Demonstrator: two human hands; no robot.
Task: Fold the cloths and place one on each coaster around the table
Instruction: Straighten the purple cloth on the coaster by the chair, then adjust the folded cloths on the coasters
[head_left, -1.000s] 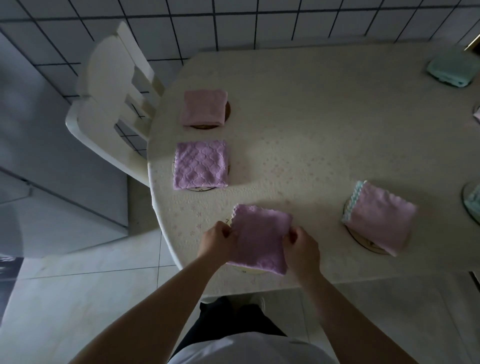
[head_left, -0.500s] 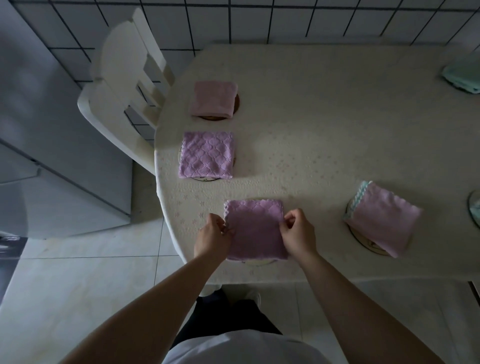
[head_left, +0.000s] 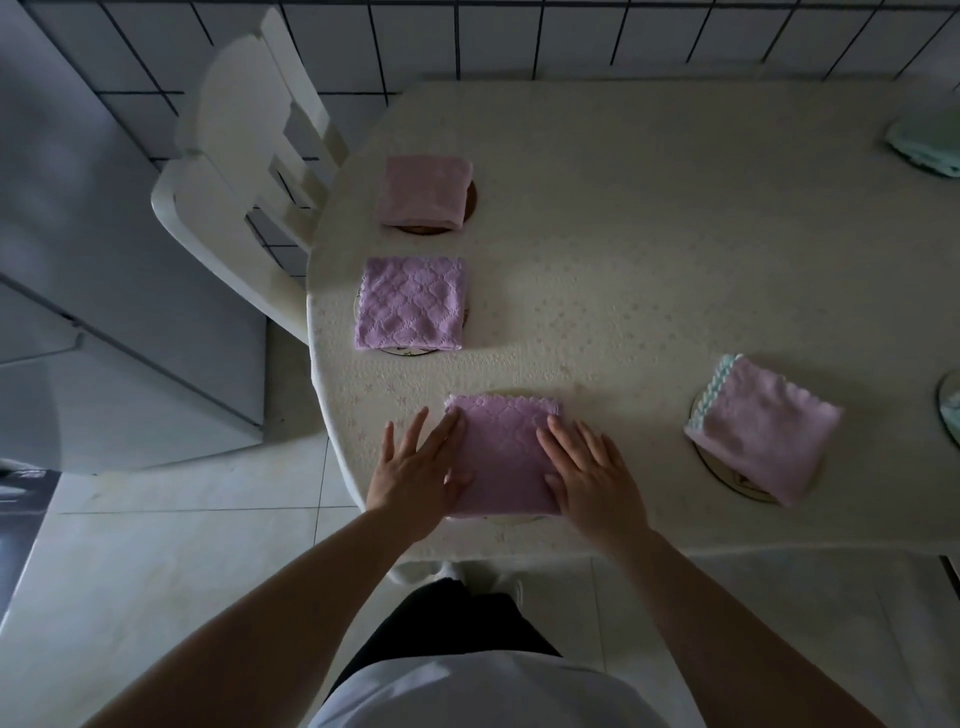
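Between the hands: a folded purple cloth (head_left: 506, 457) lies flat near the bench (head_left: 649, 260) edge, over a coaster of which only slivers peek out
Left hand (head_left: 415, 470): fingers straight, spread flat — the inner ones press the cloth's left edge, the rest lie on the bench
Right hand (head_left: 592, 480): flat too, fingers extended, resting on the cloth's right side
Beyond the left hand: a quilted purple cloth (head_left: 410, 304) on its coaster, then a pink cloth (head_left: 423, 191) on a dark coaster (head_left: 470, 200)
Right of the right hand: a pink cloth with blue trim (head_left: 763, 444), set askew (well apart from the hands) on a round coaster (head_left: 722, 473)
Far right corner: a green cloth (head_left: 927, 143), cut off by the frame
Left of the bench: a white chair (head_left: 234, 171)
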